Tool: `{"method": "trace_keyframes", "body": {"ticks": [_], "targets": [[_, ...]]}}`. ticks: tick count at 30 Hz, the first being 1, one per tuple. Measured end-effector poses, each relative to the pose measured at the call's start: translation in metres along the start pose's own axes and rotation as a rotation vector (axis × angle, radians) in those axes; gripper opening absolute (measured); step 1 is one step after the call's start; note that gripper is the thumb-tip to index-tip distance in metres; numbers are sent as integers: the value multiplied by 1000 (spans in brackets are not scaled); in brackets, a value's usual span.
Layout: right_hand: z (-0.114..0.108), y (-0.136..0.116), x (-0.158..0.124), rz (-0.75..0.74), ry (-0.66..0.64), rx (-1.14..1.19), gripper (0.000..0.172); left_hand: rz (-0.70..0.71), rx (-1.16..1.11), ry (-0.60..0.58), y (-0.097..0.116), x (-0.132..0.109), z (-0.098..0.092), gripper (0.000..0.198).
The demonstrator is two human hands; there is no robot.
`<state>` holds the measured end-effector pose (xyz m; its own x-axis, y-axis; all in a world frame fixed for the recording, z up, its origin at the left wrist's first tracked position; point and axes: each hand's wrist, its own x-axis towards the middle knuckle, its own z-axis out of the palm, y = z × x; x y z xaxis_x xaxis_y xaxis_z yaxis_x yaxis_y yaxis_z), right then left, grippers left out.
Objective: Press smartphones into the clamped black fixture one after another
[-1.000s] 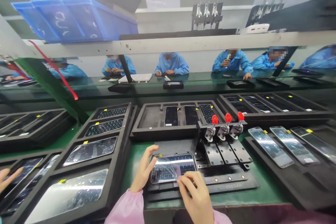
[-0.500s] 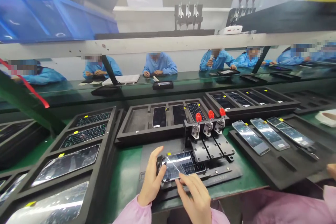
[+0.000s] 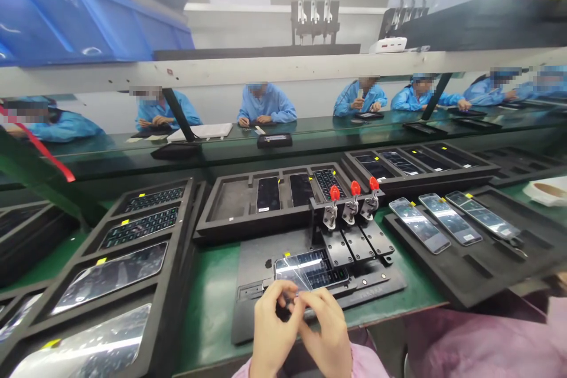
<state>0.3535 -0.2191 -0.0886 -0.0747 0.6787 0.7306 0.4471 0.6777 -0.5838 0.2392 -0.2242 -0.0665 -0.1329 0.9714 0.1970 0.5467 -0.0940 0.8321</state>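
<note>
A phone panel [image 3: 310, 270] lies face up in a black fixture [image 3: 248, 283] with three red-handled clamps [image 3: 352, 195] at its back right. My left hand [image 3: 273, 331] and my right hand [image 3: 325, 331] meet at the panel's near edge, fingers curled together in a pinch. What they pinch looks like a thin clear film lifting off the panel, but it is too faint to be sure. Pink sleeves cover my wrists.
Black foam trays [image 3: 133, 248] with panels fill the left; another tray [image 3: 460, 254] with three panels sits right, and one [image 3: 266, 201] stands behind the fixture. A person's pink sleeve [image 3: 487, 336] is at lower right. Workers in blue [image 3: 266, 106] sit across the green bench.
Both hands drew back from the panel's sides and came together at its near edge. The panel now lies flat in the fixture. The camera shifted slightly right.
</note>
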Motion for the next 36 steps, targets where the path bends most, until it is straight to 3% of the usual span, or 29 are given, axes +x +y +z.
{"method": "trace_keyframes", "body": {"ticks": [2, 4, 6, 8, 10, 13, 15, 17, 21, 24, 31, 36], "targets": [[-12, 2, 5, -40, -100, 22, 36, -31, -34, -6, 3, 4, 0, 21], [-29, 5, 23, -173, -155, 13, 43, -48, -27, 7, 0, 9, -3, 27], [-47, 11, 59, -312, -94, -49, 46, -43, 12, 29, -7, 13, -7, 29], [-61, 17, 105, -308, 26, -162, 42, -13, 67, 53, -14, 16, -11, 28], [-69, 22, 148, -292, 56, -269, 41, 22, 109, 74, -20, 17, -13, 28], [-72, 22, 171, -287, 58, -275, 32, 46, 95, 83, -26, 16, -15, 25], [-71, 20, 150, -277, 117, -209, 23, 48, 58, 88, -30, 16, -16, 23], [-67, 23, 107, -294, 169, -154, 19, 51, 23, 88, -35, 16, -17, 22], [-57, 46, 15, -161, 33, -225, 12, 44, -8, 100, -46, 18, -18, 21], [-52, 69, -22, -61, 48, -335, 14, 33, -54, 88, -53, 19, -19, 22], [-46, 100, -25, 94, -117, -704, 56, 13, -192, 57, -52, 18, -19, 24], [-42, 107, -18, 120, -281, -851, 60, 14, -257, 57, -53, 19, -19, 22]]}}
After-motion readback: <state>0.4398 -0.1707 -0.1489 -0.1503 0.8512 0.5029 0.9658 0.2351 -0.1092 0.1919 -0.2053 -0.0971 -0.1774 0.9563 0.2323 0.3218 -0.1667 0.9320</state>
